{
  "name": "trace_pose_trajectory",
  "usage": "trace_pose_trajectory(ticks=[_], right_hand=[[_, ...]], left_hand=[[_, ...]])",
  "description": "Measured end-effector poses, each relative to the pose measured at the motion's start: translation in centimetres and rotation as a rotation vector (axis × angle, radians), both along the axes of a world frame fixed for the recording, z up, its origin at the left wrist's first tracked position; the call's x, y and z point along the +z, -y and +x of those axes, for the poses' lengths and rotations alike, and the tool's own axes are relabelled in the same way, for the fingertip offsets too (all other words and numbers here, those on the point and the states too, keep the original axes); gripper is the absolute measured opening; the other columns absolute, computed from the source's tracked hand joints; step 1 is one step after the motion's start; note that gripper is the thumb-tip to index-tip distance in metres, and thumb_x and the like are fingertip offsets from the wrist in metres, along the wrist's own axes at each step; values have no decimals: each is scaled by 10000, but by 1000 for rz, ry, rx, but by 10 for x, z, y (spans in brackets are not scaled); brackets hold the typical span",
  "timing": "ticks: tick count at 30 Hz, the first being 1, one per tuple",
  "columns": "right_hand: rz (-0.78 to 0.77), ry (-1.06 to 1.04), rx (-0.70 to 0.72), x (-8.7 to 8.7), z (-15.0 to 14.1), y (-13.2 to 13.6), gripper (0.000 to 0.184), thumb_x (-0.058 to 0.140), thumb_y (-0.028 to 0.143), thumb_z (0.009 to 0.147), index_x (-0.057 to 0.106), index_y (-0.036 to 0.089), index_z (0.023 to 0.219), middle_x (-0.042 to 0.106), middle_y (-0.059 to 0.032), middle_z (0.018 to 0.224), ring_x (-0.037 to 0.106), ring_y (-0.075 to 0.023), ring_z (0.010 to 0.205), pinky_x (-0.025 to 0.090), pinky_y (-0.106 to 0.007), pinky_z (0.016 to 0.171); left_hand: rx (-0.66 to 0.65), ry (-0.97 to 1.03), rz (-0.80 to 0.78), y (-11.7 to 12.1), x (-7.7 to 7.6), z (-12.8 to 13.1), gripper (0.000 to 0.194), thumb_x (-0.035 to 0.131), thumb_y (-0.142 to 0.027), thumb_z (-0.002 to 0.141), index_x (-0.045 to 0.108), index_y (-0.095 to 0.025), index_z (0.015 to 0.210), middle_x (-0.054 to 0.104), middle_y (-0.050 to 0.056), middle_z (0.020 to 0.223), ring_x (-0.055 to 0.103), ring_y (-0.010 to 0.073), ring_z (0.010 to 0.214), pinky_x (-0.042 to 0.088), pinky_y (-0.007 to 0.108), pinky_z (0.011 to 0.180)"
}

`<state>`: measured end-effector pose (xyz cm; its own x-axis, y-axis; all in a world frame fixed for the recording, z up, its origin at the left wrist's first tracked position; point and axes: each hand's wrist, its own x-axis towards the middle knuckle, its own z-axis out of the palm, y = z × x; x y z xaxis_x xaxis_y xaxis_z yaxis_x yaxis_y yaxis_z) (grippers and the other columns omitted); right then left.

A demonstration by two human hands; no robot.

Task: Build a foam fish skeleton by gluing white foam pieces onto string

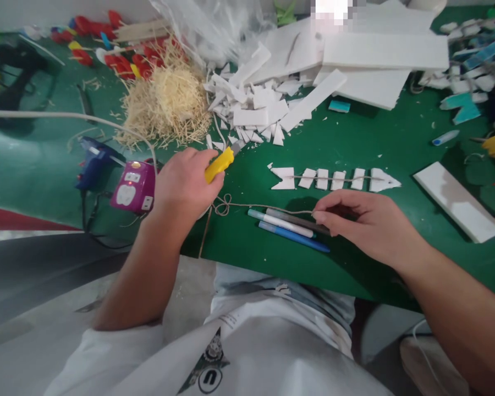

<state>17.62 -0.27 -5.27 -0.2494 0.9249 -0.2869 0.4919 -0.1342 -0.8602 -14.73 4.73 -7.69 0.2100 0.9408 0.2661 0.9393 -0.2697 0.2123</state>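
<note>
My left hand (pixel 190 181) is closed around a yellow utility knife (pixel 220 165), its blade pointing toward the white scraps. Between thumb and fingertips, my right hand (pixel 358 220) pinches the end of a thin brown string (pixel 268 205). The string runs left across the table to a loose looped tangle (pixel 223 205) beside my left wrist. Beyond my right hand lies a fish shape of separate white foam pieces (pixel 322 179), with a string along its middle. Several pens (pixel 292 231) lie under the string, close to my right hand.
White foam scraps (pixel 251 107) and wood shavings (pixel 169 104) are piled at the back, near stacked foam sheets (pixel 379 52). On the left are a blue glue gun (pixel 97 162) and a purple power socket cube (pixel 132 187) with a cable. A foam strip (pixel 457 201) lies at right.
</note>
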Motion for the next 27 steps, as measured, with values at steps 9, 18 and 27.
trace_pose_trajectory(ticks=[9,18,27], right_hand=[[-22,-5,2,-2,-1,-2,324,716,544,804,720,223,764,621,-8,599,538,-131,529,406,-271,496],[21,7,-30,0,-3,-4,268,699,491,802,723,230,744,622,1,561,540,-124,504,394,-267,487],[14,-12,-40,0,-4,-3,259,686,476,796,715,225,738,623,-2,569,548,-126,499,417,-267,485]], left_hand=[[88,1164,-440,44,30,30,229,656,-369,978,779,-247,1128,765,7,873,658,124,615,536,260,518],[-58,1460,-841,75,13,61,422,757,-249,877,720,-162,1288,773,141,1282,786,184,925,674,276,793],[-61,1357,-708,87,12,65,319,665,-329,1002,685,-168,1277,760,9,837,648,85,521,526,173,451]])
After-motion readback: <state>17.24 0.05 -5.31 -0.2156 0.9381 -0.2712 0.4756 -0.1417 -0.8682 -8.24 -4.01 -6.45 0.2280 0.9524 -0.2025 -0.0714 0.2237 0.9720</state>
